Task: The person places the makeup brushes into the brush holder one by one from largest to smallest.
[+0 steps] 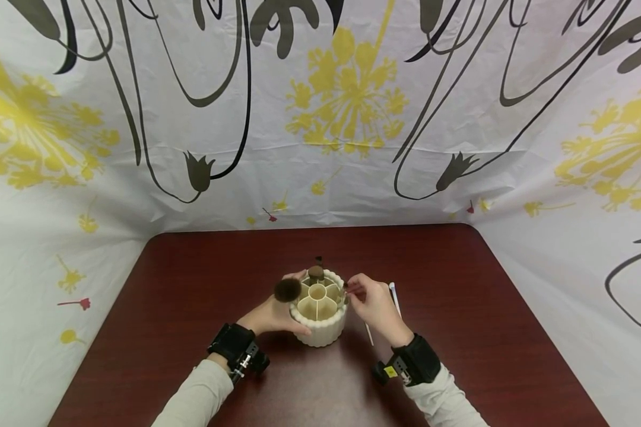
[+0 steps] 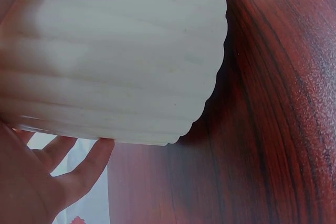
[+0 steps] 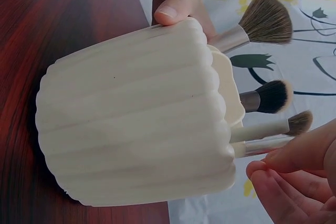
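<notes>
A cream, scalloped makeup brush holder (image 1: 323,335) with divided compartments stands upright on the table. My left hand (image 1: 272,314) grips its left side, thumb at the front and fingers reaching around behind. In the left wrist view, the holder's ribbed wall (image 2: 115,66) fills much of the picture. My right hand (image 1: 376,305) is at the right rim, where thumb and fingertips pinch a silver-collared makeup brush (image 3: 260,146) standing in the holder. Its tip is hidden behind the fingers. Beside it rise a small brown brush (image 3: 300,123), a dark, tan-tipped brush (image 3: 274,97) and a large fluffy brush (image 3: 268,19).
To the right, a white-handled brush (image 1: 394,298) lies on the dark red table (image 1: 203,279), partly behind my right hand. Another thin pale handle (image 1: 369,334) shows below that hand. A patterned cloth (image 1: 331,178) hangs along the table's back and sides.
</notes>
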### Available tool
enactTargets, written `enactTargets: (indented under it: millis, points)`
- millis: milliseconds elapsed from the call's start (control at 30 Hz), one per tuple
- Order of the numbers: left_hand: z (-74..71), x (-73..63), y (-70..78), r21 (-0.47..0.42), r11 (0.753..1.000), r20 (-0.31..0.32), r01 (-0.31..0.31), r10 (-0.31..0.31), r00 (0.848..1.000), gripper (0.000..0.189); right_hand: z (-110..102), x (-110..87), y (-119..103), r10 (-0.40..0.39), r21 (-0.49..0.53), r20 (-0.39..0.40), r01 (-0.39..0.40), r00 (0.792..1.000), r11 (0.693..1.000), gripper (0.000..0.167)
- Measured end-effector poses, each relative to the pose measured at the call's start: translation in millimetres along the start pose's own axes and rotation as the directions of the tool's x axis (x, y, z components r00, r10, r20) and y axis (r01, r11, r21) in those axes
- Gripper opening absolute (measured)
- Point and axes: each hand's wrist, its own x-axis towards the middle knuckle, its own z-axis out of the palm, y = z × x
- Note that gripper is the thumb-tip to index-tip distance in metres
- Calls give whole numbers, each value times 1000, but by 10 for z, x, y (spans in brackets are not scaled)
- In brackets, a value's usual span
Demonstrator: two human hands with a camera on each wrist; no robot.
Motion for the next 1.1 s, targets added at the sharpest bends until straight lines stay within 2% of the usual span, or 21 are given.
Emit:
enactTargets:
  millis: [100,200,300,400,533,767,1000,1100]
  points:
    - [30,7,-125,2,1000,3,-7,7,1000,118,-7,-6,5,10,4,6,-10,1000,1000,19]
    - [34,7,-151,-18,1000,5,4,-4,1000,119,-26,-8,10,20,20,22,-21,1000,1000,17]
    - [37,3,-149,8,1000,8,11,-11,1000,119,-55,-8,26,33,37,33,-34,999,999,16]
    - [3,-2,-2,8,1000,7,20,-20,1000,116,-87,-7,63,39,23,20,-39,999,999,14]
    - [-61,-9,222,-45,998,5,34,-33,999,110,-130,-21,127,36,-34,-8,-36,999,999,13]
    - [-87,-7,254,-25,998,31,55,-54,998,111,-165,-121,270,83,-88,-7,-83,997,993,13]
    - [36,11,-152,-5,1000,2,27,-27,1000,118,-176,-221,451,166,-140,-25,-168,986,976,14]
    - [34,4,-151,-8,1000,1,27,-27,1000,118,-180,-250,518,192,-158,-28,-194,981,968,13]
